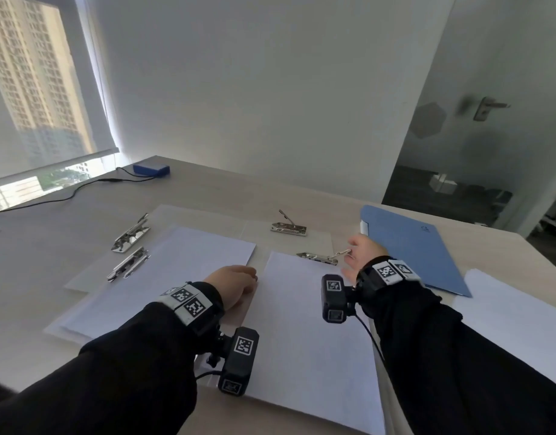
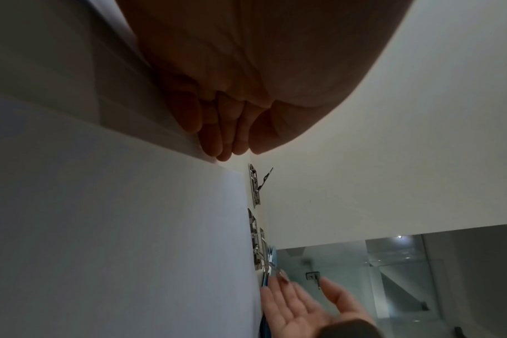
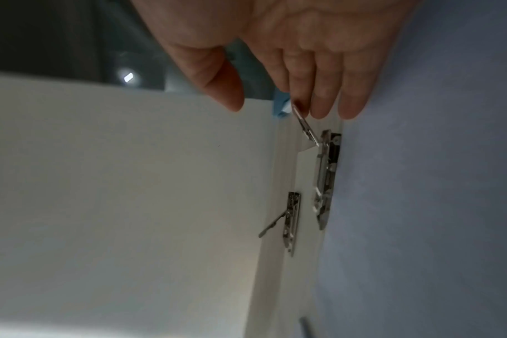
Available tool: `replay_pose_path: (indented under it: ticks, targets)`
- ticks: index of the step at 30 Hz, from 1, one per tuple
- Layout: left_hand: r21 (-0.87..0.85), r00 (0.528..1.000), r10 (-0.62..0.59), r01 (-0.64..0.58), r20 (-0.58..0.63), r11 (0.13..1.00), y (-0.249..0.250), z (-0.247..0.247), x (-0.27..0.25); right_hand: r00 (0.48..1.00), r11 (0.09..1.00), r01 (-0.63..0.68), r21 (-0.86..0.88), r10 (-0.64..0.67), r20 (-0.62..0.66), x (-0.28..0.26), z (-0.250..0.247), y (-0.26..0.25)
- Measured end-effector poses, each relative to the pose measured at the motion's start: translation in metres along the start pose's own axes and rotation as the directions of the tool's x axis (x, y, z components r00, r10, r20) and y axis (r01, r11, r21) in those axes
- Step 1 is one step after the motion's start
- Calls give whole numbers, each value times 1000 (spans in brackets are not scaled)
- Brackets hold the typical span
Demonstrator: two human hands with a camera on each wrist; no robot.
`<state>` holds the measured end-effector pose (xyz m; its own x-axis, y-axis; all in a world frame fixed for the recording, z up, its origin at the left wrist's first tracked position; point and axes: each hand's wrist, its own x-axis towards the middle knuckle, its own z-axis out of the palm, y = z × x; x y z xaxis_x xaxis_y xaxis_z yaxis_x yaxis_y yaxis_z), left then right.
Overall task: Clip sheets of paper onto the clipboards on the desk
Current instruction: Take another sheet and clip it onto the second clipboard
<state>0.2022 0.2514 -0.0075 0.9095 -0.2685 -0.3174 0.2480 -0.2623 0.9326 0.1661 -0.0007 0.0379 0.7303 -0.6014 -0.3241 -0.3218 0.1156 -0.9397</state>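
A white sheet point(image 1: 302, 324) lies on the desk in front of me, its top edge at a metal clip point(image 1: 317, 258). The clip's lever point(image 1: 341, 253) stands raised. My right hand point(image 1: 358, 249) is open, and its straight fingertips point(image 3: 322, 109) touch the lever's tip point(image 3: 304, 124), thumb apart. My left hand point(image 1: 236, 284) rests flat, fingers together point(image 2: 226, 137), at the gap between this sheet and a second sheet point(image 1: 176, 271) to the left. A farther clipboard point(image 1: 317, 238) carries a clip point(image 1: 288, 228) with its lever up.
Two more clips point(image 1: 130, 237) point(image 1: 128, 264) sit on boards at the left. A blue folder point(image 1: 411, 246) lies right of my right hand, with a paper stack point(image 1: 515, 315) beyond it. A blue box point(image 1: 151, 169) and black cable point(image 1: 82, 186) are at the far left.
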Motion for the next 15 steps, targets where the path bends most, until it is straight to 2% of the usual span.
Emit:
replay_pose_path:
  ticks: [1, 2, 4, 5, 6, 7, 9, 15]
  targets:
    - [-3, 1000, -2, 2, 1, 1000, 0, 0, 1, 997, 979, 77, -188, -76, 15, -2, 4, -5]
    - [-3, 1000, -5, 5, 4, 1000, -1, -1, 1, 990, 917, 142, -373, -133, 50, 0, 8, -6]
    - [-1, 1000, -7, 7, 17, 1000, -1, -1, 3, 972, 816, 231, -531, -169, 163, -5, 24, -8]
    - [-1, 1000, -6, 6, 22, 1000, -2, -2, 3, 952, 726, 302, -617, -202, 228, -7, 31, -8]
    - [-3, 1000, -5, 6, 24, 1000, -2, -2, 3, 944, 652, 324, -686, -175, 279, -8, 38, -7]
    - [-4, 1000, -7, 7, 25, 1000, -2, -3, 3, 943, 605, 320, -729, -134, 303, -6, 44, -6]
    - [-8, 999, -10, 10, 30, 1000, -2, -3, 4, 950, 452, 298, -841, -50, 309, -10, 53, -8]
    - [4, 1000, 10, -10, 24, 1000, -3, -3, 2, 939, 40, 343, -939, 6, 343, -17, 62, -10]
